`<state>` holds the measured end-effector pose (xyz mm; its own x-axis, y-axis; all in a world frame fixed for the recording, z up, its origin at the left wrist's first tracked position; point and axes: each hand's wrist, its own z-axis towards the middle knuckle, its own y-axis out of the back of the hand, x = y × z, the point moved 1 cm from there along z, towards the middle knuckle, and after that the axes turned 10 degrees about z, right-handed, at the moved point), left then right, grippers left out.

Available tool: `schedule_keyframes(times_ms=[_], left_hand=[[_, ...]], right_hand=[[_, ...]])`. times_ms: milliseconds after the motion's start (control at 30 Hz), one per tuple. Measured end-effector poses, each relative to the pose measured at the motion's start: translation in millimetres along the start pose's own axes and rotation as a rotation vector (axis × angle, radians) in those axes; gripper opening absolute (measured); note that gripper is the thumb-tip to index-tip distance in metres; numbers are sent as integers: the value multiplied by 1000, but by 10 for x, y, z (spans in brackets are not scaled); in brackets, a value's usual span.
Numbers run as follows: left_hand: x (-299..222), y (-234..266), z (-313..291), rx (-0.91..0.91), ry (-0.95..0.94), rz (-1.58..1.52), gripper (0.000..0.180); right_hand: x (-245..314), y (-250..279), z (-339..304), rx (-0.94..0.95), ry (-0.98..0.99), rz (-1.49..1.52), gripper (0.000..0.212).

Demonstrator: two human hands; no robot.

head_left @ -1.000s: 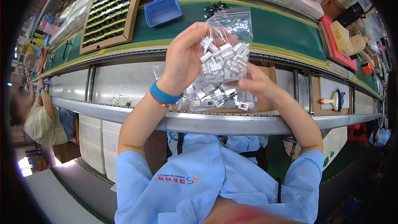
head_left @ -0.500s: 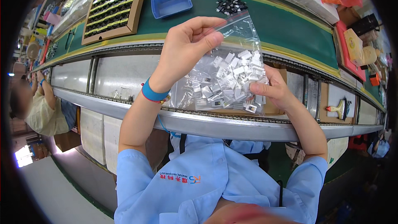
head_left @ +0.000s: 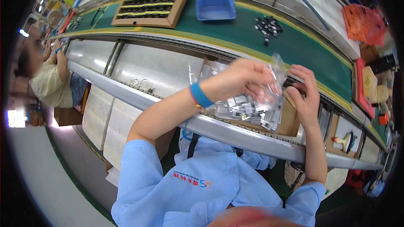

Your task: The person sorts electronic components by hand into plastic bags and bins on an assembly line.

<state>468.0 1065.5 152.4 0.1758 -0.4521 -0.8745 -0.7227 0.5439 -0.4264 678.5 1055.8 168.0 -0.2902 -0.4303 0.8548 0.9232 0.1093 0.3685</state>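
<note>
My left hand (head_left: pixel 254 80), wearing a blue wristband (head_left: pixel 200 95), pinches the gathered top of a clear plastic bag (head_left: pixel 277 69). White and silvery connector-like parts (head_left: pixel 244 108) fill the bag's lower part, which rests over a cardboard box (head_left: pixel 289 120) at the rail. Just right of the bag's top is my right hand (head_left: pixel 307 94), its fingers curved and its thumb apart from them. I see nothing held in it, though a dark patch behind the fingers is hard to make out.
Across the green belt (head_left: pixel 235 33) stand a tray of black-and-yellow parts (head_left: pixel 147 0), a blue bin (head_left: pixel 215 7) and a pile of small black parts (head_left: pixel 267 27). A metal rail (head_left: pixel 235 131) runs before me. A brush (head_left: pixel 346 141) lies right. Another person (head_left: pixel 52 75) works far left.
My right hand has let go of the bag's filled side and moved up beside its top. My left hand has moved right and lower, bunching the top. The view has shifted and tilted.
</note>
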Motion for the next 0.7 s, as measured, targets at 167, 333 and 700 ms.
schedule_keyframes(times_ms=[167, 333, 700], left_hand=[[389, -152, 165, 14, 91, 47, 11], [469, -178, 154, 34, 119, 88, 11], [504, -237, 203, -115, 85, 458, 19]], right_hand=[[36, -44, -144, 219, -159, 151, 21], [96, -195, -217, 261, -164, -25, 31], [-61, -76, -117, 426, -339, -11, 18]])
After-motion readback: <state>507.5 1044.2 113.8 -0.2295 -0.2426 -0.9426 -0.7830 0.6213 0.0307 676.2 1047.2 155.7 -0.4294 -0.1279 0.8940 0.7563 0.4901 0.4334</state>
